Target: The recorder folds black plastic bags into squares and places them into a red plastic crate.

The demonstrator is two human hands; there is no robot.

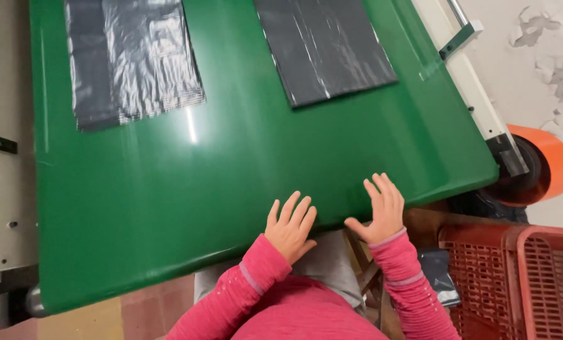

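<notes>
Two black plastic bags lie flat on the green conveyor belt (231, 170), one on each side of its far end, and two bare hands rest at its near edge. Beside the belt stand two red plastic crates (514, 277), and one orange roll (546, 164) sits at the belt's right end.

The left bag (130, 56) is a dark, glossy sheet, crinkled and shiny across its upper part, with a finely ribbed or striped band along its lower edge. The right bag (325, 44) is smoother and darker, with a few long lengthwise creases that catch the light. Both run out of view at the top edge, and they lie well apart from each other with bare green belt between them.

The left hand (289, 228) is open and released, fingers spread, lying on the near edge of the belt. The right hand (382, 211) is likewise open, palm down with fingers together and thumb out, touching the belt's rounded near edge. Neither hand grasps anything. Both bags lie well ahead of the hands: the left bag up and to the left of the left hand, the right bag almost straight ahead of the right hand. Pink sleeves cover both arms to the wrist.
</notes>
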